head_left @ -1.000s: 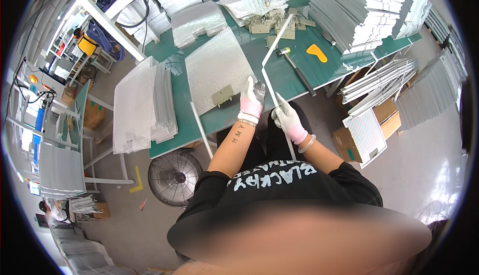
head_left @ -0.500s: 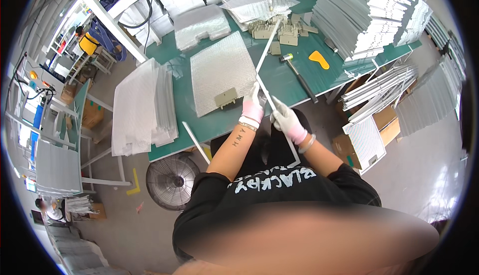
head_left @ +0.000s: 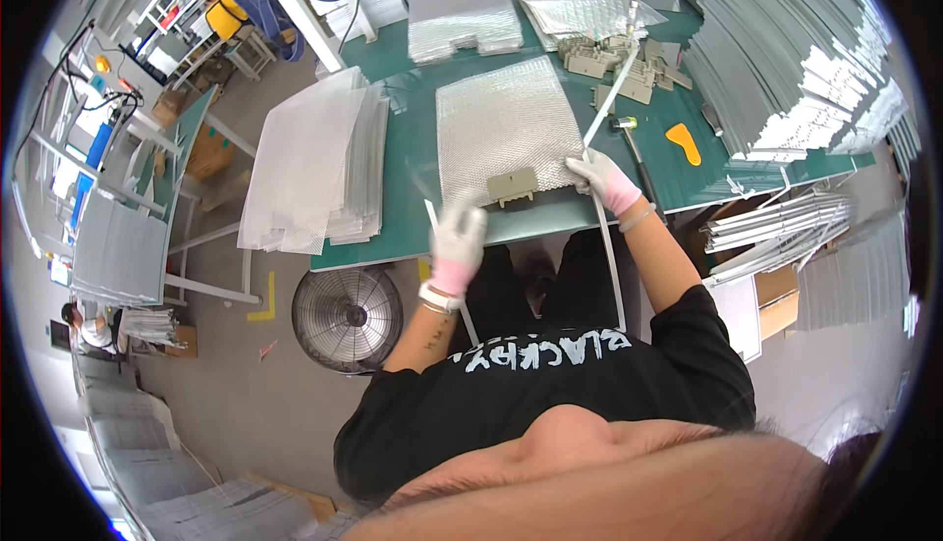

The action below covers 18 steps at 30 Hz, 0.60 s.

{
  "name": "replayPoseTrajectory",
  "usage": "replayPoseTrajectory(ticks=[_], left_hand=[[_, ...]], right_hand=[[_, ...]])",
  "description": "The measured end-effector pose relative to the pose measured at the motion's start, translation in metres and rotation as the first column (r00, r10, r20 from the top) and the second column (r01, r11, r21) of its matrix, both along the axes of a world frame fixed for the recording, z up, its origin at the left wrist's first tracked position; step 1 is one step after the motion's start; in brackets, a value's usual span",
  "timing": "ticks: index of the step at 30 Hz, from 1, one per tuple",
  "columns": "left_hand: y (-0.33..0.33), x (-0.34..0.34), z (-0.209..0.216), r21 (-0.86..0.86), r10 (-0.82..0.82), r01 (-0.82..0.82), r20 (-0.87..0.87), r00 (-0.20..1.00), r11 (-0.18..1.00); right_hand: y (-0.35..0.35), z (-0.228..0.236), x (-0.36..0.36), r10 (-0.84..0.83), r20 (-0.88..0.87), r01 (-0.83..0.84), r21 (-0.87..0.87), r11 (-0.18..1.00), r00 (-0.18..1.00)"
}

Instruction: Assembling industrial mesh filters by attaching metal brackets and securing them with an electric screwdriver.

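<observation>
A silvery mesh sheet (head_left: 506, 114) lies on the green table, with a beige notched plastic part (head_left: 513, 186) on its near edge. My right hand (head_left: 607, 183), in a white and pink glove, is closed around a thin white frame strip (head_left: 611, 256) at the sheet's near right corner. That strip runs on both past the hand and down toward my lap. My gloved left hand (head_left: 459, 237) is over another white strip (head_left: 469, 323) left of my legs; motion blurs its fingers, so I cannot tell whether they grip it.
Stacked mesh sheets (head_left: 305, 168) stand at the left table edge. Beige parts (head_left: 629, 70), a hammer (head_left: 634, 143) and a yellow insole-shaped piece (head_left: 683, 144) lie to the right. A tall panel stack (head_left: 776, 60) is at far right. A floor fan (head_left: 349, 317) stands below.
My hands have moved apart: the left came away from the strip near the right hand and went left and down. The right went to the sheet's near right corner. The view has shifted.
</observation>
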<state>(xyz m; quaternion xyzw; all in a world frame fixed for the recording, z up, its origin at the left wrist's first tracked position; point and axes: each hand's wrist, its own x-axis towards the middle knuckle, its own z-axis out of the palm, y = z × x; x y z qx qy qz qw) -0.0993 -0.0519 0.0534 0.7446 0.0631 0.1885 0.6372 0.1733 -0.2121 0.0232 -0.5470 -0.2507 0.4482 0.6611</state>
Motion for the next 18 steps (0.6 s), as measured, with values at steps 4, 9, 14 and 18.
replayPoseTrajectory(ticks=[4, 9, 14, 18], left_hand=[[0.083, -0.017, -0.034, 0.094, 0.525, -0.517, -0.100, 0.845, 0.851], [0.067, -0.015, 0.016, -0.396, 0.142, -0.139, -0.022, 0.990, 0.908], [0.048, -0.015, 0.026, -0.102, 0.392, -0.398, -0.082, 0.917, 0.912], [0.018, -0.019, 0.057, 0.027, 0.318, -0.338, 0.274, 0.908, 0.941]], right_hand=[[0.005, 0.006, -0.013, 0.028, -0.084, -0.021, 0.080, 0.997, 0.996], [-0.010, 0.028, -0.026, -0.057, -0.019, 0.058, 0.092, 0.994, 0.998], [-0.033, 0.050, -0.033, -0.135, 0.033, 0.124, 0.223, 0.967, 0.990], [-0.043, 0.073, -0.040, -0.188, 0.117, 0.159, 0.220, 0.962, 0.975]])
